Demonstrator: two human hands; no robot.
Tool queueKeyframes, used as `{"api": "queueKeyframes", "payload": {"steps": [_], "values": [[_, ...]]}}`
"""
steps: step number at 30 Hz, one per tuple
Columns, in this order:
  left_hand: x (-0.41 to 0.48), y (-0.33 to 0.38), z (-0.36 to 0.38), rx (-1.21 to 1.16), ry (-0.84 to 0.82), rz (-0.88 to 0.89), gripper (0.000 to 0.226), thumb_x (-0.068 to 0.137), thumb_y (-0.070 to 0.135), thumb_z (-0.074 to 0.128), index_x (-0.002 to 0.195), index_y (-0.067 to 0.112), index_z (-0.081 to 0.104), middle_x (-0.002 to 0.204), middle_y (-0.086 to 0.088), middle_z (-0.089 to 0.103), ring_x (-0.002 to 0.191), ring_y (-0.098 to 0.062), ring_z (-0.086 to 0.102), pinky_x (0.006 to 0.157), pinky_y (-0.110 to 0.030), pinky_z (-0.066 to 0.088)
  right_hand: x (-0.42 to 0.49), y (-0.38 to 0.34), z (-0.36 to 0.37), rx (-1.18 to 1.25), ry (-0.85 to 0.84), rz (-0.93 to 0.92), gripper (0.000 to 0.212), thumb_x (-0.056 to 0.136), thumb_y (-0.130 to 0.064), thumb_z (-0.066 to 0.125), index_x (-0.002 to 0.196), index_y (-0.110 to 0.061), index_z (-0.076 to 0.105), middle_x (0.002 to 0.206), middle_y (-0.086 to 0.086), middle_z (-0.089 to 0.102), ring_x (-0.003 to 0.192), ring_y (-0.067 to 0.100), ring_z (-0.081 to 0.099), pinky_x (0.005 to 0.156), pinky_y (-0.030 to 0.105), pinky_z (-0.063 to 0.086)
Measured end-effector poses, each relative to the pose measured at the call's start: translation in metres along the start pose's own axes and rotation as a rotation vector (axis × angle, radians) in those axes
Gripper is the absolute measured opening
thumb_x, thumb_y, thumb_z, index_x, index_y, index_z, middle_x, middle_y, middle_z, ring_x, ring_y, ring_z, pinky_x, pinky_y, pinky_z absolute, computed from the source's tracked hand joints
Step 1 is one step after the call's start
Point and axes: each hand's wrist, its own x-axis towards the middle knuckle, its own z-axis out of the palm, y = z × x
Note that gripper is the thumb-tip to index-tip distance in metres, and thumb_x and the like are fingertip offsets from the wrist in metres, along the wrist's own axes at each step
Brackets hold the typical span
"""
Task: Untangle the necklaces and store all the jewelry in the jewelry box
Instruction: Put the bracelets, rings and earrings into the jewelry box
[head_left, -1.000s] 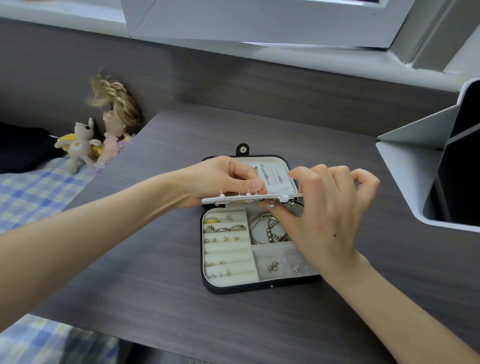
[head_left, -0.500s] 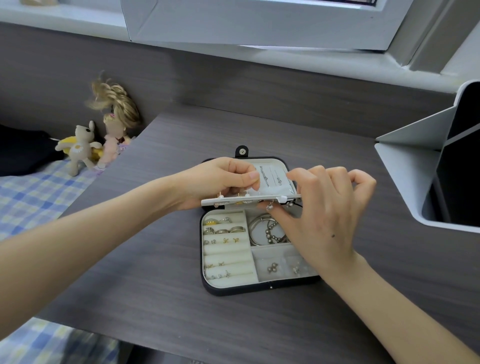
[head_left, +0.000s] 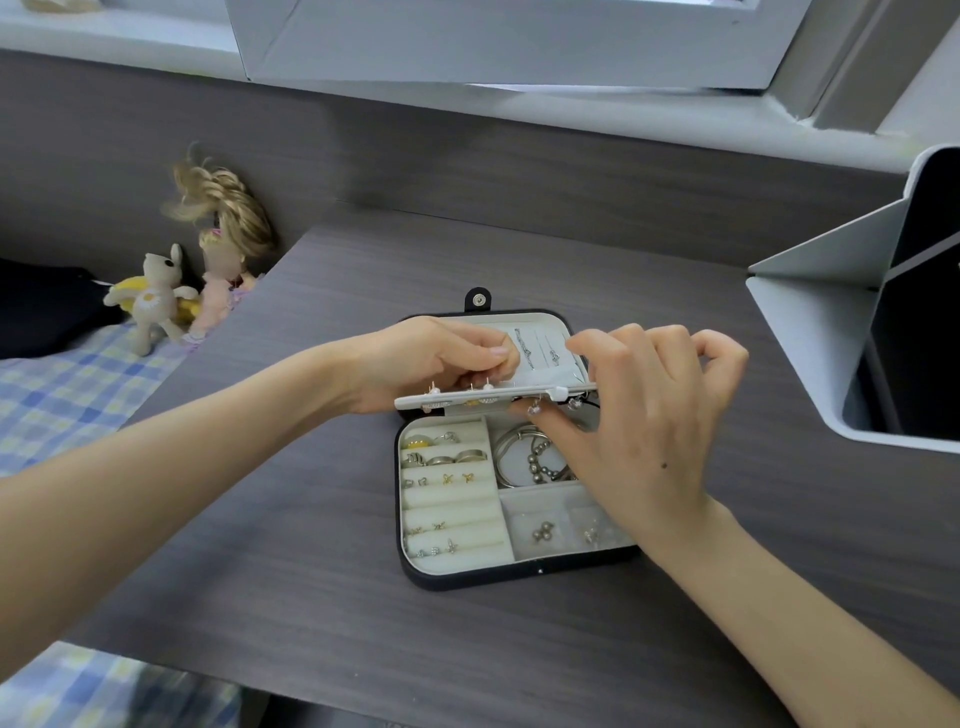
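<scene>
A black jewelry box (head_left: 467, 576) lies open on the dark wooden desk (head_left: 311, 571). Its cream tray holds rings and small earrings (head_left: 447, 457) in the left rolls, bracelets (head_left: 524, 457) upper right and studs (head_left: 543, 532) lower right. Necklaces (head_left: 537, 348) lie in the lid pocket. A white earring panel (head_left: 457, 401) stands half-raised across the box's middle. My left hand (head_left: 431, 364) pinches at an earring post behind the panel. My right hand (head_left: 644, 415) grips the panel's right end, its thumb under an earring on the underside.
A white and black folded stand (head_left: 852, 338) sits on the desk at the right. Two dolls (head_left: 208, 270) lean at the desk's left edge beside a checked blue cloth (head_left: 62, 384). A window sill runs along the back wall.
My left hand's fingers have curled in behind the panel at an earring post. The panel and my right hand have stayed almost where they were.
</scene>
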Motion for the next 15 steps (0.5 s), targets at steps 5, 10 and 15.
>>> {"api": "queueKeyframes", "payload": {"steps": [5, 10, 15], "values": [[0.0015, -0.0021, -0.0018, -0.041, 0.007, -0.045, 0.017, 0.086, 0.022, 0.049, 0.089, 0.006, 0.052, 0.079, -0.002, 0.045, 0.068, -0.014, 0.038, 0.062, -0.028, 0.031, -0.0004, -0.0001, -0.0010, -0.004, -0.008, -0.001, 0.043, 0.073, -0.039, 0.075, 0.096, -0.016, 0.048, 0.073, 0.001, 0.057, 0.072, 0.019, 0.040, 0.076, 0.037, 0.026], [0.0042, -0.0016, -0.0015, -0.047, 0.004, -0.083, 0.016, 0.086, 0.024, 0.052, 0.079, 0.011, 0.058, 0.073, 0.001, 0.049, 0.062, -0.012, 0.041, 0.056, -0.025, 0.032, 0.0003, -0.0005, -0.0005, -0.005, -0.004, -0.001, 0.042, 0.075, -0.042, 0.074, 0.096, -0.016, 0.048, 0.073, 0.001, 0.058, 0.072, 0.019, 0.040, 0.076, 0.037, 0.026], [0.0051, -0.0019, -0.0009, -0.057, 0.004, -0.095, 0.018, 0.093, 0.020, 0.053, 0.079, 0.011, 0.059, 0.072, 0.001, 0.051, 0.058, -0.008, 0.045, 0.054, -0.018, 0.037, 0.0008, -0.0011, -0.0006, -0.005, 0.007, 0.003, 0.041, 0.078, -0.043, 0.072, 0.095, -0.015, 0.048, 0.073, 0.001, 0.058, 0.072, 0.019, 0.040, 0.075, 0.037, 0.026]]}}
